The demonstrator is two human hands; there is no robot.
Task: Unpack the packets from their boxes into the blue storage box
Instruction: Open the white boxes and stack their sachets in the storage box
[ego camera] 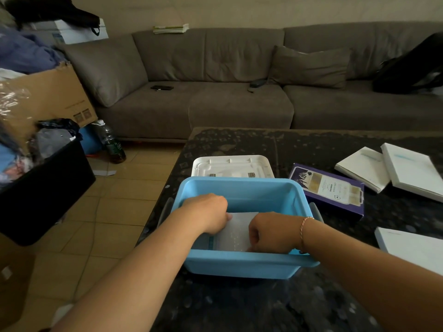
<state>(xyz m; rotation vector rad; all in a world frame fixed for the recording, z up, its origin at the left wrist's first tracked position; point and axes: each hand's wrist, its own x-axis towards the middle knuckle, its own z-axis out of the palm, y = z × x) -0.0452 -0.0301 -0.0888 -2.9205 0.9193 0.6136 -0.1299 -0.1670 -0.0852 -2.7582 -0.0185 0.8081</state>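
A person's two bare forearms reach in from the bottom of the frame into a blue storage box [242, 262] that sits low and centre on a dark speckled table [239, 305]. Inside the box, against its near wall, lies a white packet [236, 232]. The left hand [207, 212] has its fingers curled down over the packet's left edge, and the right hand [267, 230], with a thin bracelet [304, 230] at its wrist, is curled over the packet's right edge; both appear to grip it, though the fingertips are hidden behind the knuckles. Just behind the box, touching or nearly touching its far wall, a white lid [231, 165] lies flat on the table. To the right of the box sits a purple box [328, 189] with a pale label on top. Further to the upper right, two white boxes [388, 170] lie side by side, one overlapping the other, and a third white box [414, 248] lies at the right edge of the frame. Across the top of the frame runs a grey-brown sofa [215, 92], and at the left stand a cardboard carton [52, 97] and a black bin [48, 192] full of clothes.
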